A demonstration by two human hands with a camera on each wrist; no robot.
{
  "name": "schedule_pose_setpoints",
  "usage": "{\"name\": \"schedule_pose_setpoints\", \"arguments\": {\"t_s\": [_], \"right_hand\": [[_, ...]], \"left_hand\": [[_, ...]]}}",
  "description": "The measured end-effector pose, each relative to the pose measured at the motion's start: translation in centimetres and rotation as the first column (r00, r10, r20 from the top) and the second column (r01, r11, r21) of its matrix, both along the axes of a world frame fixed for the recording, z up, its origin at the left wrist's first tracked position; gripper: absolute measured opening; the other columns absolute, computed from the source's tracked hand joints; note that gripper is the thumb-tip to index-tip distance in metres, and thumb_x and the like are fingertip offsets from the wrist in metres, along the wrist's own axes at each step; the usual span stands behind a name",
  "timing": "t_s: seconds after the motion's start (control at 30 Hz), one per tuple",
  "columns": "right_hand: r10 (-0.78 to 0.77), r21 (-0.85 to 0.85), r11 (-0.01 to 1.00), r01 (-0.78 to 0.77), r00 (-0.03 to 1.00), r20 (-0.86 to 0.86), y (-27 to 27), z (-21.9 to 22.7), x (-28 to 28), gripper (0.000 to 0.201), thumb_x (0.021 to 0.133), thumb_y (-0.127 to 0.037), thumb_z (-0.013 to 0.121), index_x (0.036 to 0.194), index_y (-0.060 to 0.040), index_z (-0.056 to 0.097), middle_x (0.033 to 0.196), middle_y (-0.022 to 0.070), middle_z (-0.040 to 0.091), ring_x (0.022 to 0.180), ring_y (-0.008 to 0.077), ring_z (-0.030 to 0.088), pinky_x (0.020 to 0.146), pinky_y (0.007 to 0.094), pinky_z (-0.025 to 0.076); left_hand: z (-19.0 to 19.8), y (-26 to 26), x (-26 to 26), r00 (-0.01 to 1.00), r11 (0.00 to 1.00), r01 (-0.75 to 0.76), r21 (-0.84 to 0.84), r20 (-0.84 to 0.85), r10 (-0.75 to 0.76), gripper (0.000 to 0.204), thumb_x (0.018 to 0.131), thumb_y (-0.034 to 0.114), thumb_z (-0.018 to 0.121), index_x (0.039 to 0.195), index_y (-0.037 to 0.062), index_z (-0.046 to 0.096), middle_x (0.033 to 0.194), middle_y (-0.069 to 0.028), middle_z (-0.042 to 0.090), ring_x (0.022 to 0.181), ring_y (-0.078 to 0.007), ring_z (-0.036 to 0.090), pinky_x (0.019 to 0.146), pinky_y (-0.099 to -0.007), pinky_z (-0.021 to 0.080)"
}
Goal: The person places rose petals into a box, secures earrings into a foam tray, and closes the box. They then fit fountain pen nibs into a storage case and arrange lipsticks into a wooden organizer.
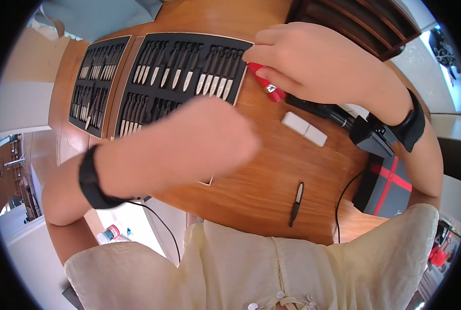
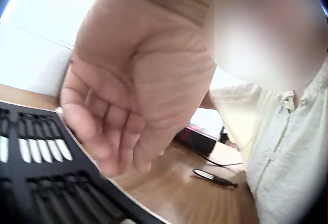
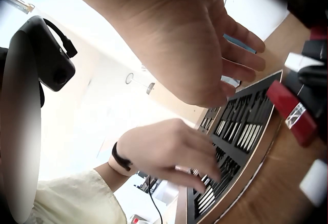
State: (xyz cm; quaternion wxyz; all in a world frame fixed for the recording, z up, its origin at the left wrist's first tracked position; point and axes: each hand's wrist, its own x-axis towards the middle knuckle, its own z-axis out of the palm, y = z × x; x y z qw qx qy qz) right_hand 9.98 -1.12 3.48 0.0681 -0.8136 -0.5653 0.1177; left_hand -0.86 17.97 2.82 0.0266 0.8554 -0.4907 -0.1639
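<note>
My left hand [image 1: 204, 129], blurred in the head view, is over the lower part of a large black-lined case [image 1: 150, 89] of dark-handled tools with pale blades. The left wrist view shows the same hand [image 2: 138, 85] with loosely bent fingers and nothing in them. Past the case's right edge, my right hand [image 1: 305, 62] hovers by a red object with a silver band [image 1: 275, 94]. In the right wrist view its relaxed fingers [image 3: 241, 55] hold nothing, and the red object [image 3: 292, 112] lies apart from them. One dark tool [image 1: 296, 204] lies near the table's front edge.
A second tool case [image 1: 91, 83] lies at the left. Right of the large case are a white rectangular piece [image 1: 303, 129] and a black device [image 1: 370, 135]. A dark box with red ribbon [image 1: 364, 194] sits at the right, a dark wooden rack [image 1: 354, 20] at the back. Cables run nearby.
</note>
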Motion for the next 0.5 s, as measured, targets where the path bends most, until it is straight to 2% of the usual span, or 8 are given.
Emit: {"name": "schedule_pose_setpoints", "arguments": {"t_s": [0.03, 0.1, 0.13, 0.2, 0.33, 0.4, 0.5], "right_hand": [[-0.010, 0.003, 1.000, 0.010, 1.000, 0.005, -0.8, 0.0, 0.1, 0.017, 0.091, -0.015, 0.059, 0.101, -0.0017, 0.062, 0.088, 0.0145, 0.059, 0.086, 0.0353, 0.059, 0.076, 0.0428, 0.048], [0.025, 0.080, 0.996, -0.033, 0.994, 0.103, -2.5, -0.1, 0.2, 0.017, 0.092, -0.016, 0.058, 0.102, -0.0023, 0.063, 0.088, 0.0139, 0.059, 0.086, 0.0346, 0.059, 0.077, 0.0426, 0.048], [0.017, 0.082, 0.996, -0.026, 0.994, 0.109, -3.1, -0.1, 0.2, 0.017, 0.092, -0.016, 0.058, 0.102, -0.0023, 0.063, 0.088, 0.0139, 0.059, 0.086, 0.0346, 0.059, 0.077, 0.0426, 0.048], [-0.021, 0.108, 0.994, 0.008, 0.992, 0.123, -4.1, -0.1, -0.1, 0.018, 0.092, -0.016, 0.059, 0.103, -0.0026, 0.064, 0.089, 0.0135, 0.060, 0.087, 0.0340, 0.060, 0.078, 0.0427, 0.048], [-0.076, 0.075, 0.995, 0.070, 0.993, 0.087, -5.5, -0.1, -0.2, 0.019, 0.091, -0.015, 0.059, 0.104, -0.0025, 0.065, 0.090, 0.0135, 0.061, 0.087, 0.0336, 0.060, 0.078, 0.0428, 0.048], [-0.064, 0.007, 0.998, 0.063, 0.992, 0.111, -5.8, 0.0, -0.2, 0.019, 0.091, -0.015, 0.060, 0.104, -0.0023, 0.065, 0.090, 0.0141, 0.061, 0.087, 0.0336, 0.060, 0.078, 0.0427, 0.049], [-0.055, 0.055, 0.997, 0.051, 0.995, 0.080, -6.2, -0.5, -0.2, 0.020, 0.091, -0.015, 0.060, 0.104, -0.0020, 0.065, 0.088, 0.0147, 0.061, 0.086, 0.0340, 0.060, 0.078, 0.0426, 0.049]], "left_hand": [[-0.2, -2.3, -0.7, 0.996, 0.996, 0.092, -0.014, 0.023, -0.092, 0.011, 0.074, 0.013, 0.067, 0.080, 0.0069, 0.060, 0.078, -0.0054, 0.056, 0.072, -0.0233, 0.063, 0.055, -0.0331, 0.051], [-1.8, -5.7, -2.2, 0.979, 0.949, 0.202, -0.242, 0.073, -0.189, 0.011, 0.072, 0.013, 0.065, 0.080, 0.0074, 0.060, 0.079, -0.0026, 0.052, 0.071, -0.0175, 0.060, 0.050, -0.0300, 0.048], [-2.7, -6.9, -2.8, 0.977, 0.948, 0.211, -0.239, 0.078, -0.198, 0.011, 0.072, 0.013, 0.065, 0.080, 0.0074, 0.060, 0.079, -0.0026, 0.052, 0.071, -0.0175, 0.060, 0.050, -0.0300, 0.048], [-4.1, -8.8, -3.7, 0.948, 0.881, 0.318, -0.351, 0.137, -0.287, 0.010, 0.073, 0.014, 0.065, 0.080, 0.0072, 0.060, 0.079, -0.0034, 0.052, 0.071, -0.0160, 0.060, 0.047, -0.0295, 0.046], [-5.8, -10.7, -3.4, 0.916, 0.886, 0.401, -0.233, 0.128, -0.381, 0.011, 0.074, 0.014, 0.065, 0.080, 0.0064, 0.061, 0.080, -0.0039, 0.052, 0.067, -0.0153, 0.059, 0.047, -0.0273, 0.045], [-7.0, -11.3, -3.3, 0.922, 0.890, 0.385, -0.243, 0.146, -0.359, 0.008, 0.073, 0.014, 0.068, 0.075, 0.0063, 0.066, 0.078, -0.0060, 0.058, 0.064, -0.0208, 0.063, 0.049, -0.0350, 0.050], [-6.8, -11.6, -2.7, 0.934, 0.924, 0.356, -0.142, 0.098, -0.344, 0.010, 0.075, 0.014, 0.065, 0.079, 0.0056, 0.062, 0.077, -0.0050, 0.053, 0.061, -0.0162, 0.059, 0.046, -0.0299, 0.047]]}}
